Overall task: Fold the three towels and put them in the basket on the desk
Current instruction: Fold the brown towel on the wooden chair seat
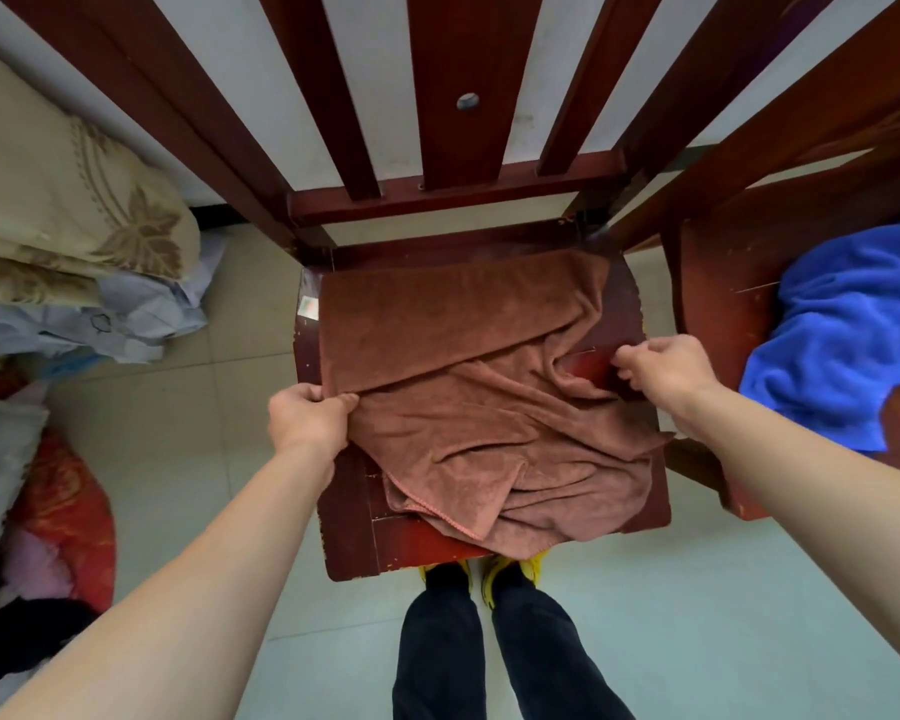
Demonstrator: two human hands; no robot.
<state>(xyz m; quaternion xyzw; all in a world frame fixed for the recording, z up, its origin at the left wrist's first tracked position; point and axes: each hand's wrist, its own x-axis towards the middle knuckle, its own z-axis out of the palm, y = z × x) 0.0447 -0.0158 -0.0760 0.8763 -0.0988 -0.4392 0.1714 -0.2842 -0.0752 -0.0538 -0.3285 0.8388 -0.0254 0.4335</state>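
A brown towel [458, 345] lies rumpled across the seat of a dark red wooden chair [354, 532], its far half laid flat and its near half bunched. My left hand [310, 415] pinches the towel's left edge at the fold line. My right hand [666, 368] grips the towel's right side, fingers curled into the cloth. A blue towel [848, 335] lies crumpled on a second wooden chair [718, 283] to the right. No basket or desk is in view.
Folded bedding with a leaf pattern [74, 210] and pale blue cloth [126, 319] are piled at the left. A red cushion [68, 511] and other fabrics lie on the tiled floor [697, 589] at lower left. My legs and yellow shoes [510, 569] stand at the chair's front edge.
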